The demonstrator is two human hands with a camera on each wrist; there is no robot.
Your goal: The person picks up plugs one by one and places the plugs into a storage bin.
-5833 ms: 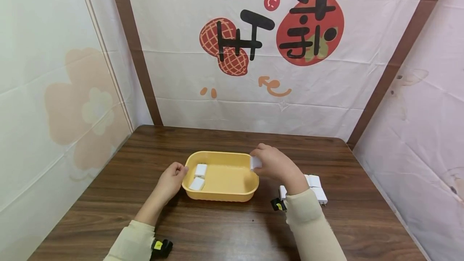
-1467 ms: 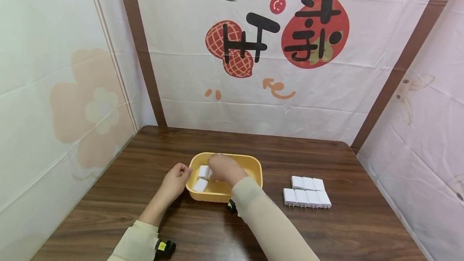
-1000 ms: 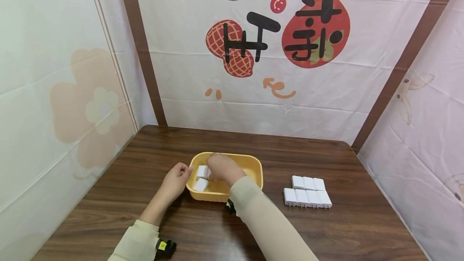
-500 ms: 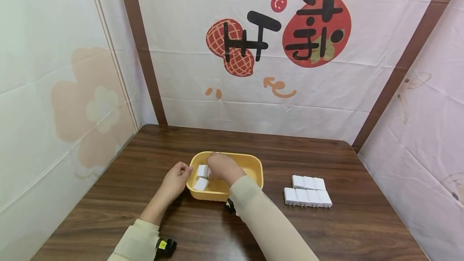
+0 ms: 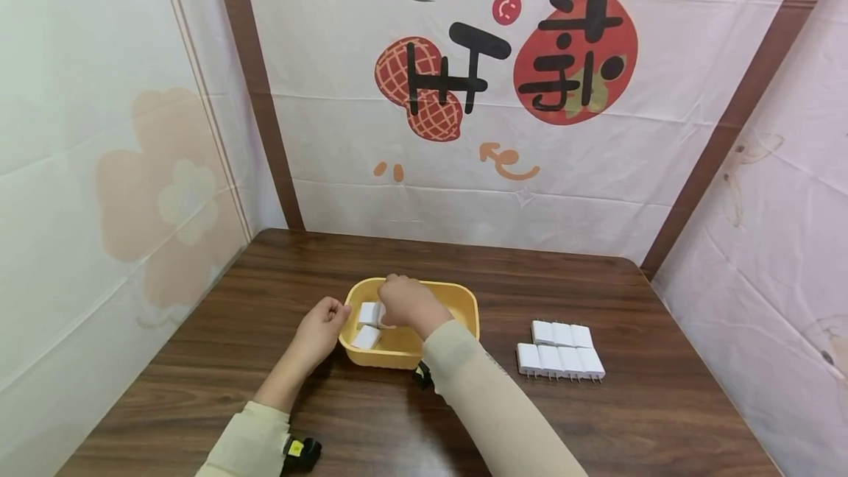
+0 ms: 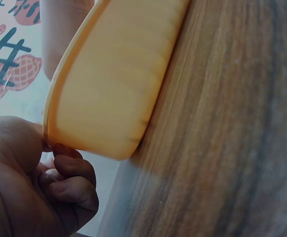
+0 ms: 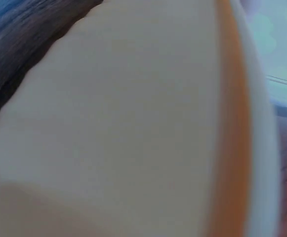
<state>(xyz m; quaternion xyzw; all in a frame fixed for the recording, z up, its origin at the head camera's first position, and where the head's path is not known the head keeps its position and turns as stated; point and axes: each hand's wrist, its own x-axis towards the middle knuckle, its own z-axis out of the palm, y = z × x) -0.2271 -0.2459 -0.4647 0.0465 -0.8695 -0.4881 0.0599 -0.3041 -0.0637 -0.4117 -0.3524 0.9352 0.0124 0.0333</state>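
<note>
A yellow plastic tub [image 5: 397, 360] stands on the table. My left hand [image 5: 318, 331] pinches its left rim between thumb and forefinger, as the left wrist view shows on the tub wall [image 6: 108, 74]. Inside, at the left end, lie two white plug chargers, a rear one [image 5: 368, 313] and a front one [image 5: 366, 338]. My right hand [image 5: 412, 305] reaches into the tub with curled fingers and grips another white charger [image 5: 382, 317], mostly hidden, right beside the rear one. In the right wrist view the tub's outer wall [image 7: 123, 108] fills most of the picture.
Right of the tub, several white chargers stand side by side in a front row [image 5: 560, 362] and a back row [image 5: 562, 333], metal prongs showing. The brown wooden table [image 5: 371, 425] has printed white cloth [image 5: 318, 146] around it.
Since the oldest frame, my right hand has carried the charger from the tub's right end to its left end. Lately it has barely moved, rising slightly. The left hand stays on the rim.
</note>
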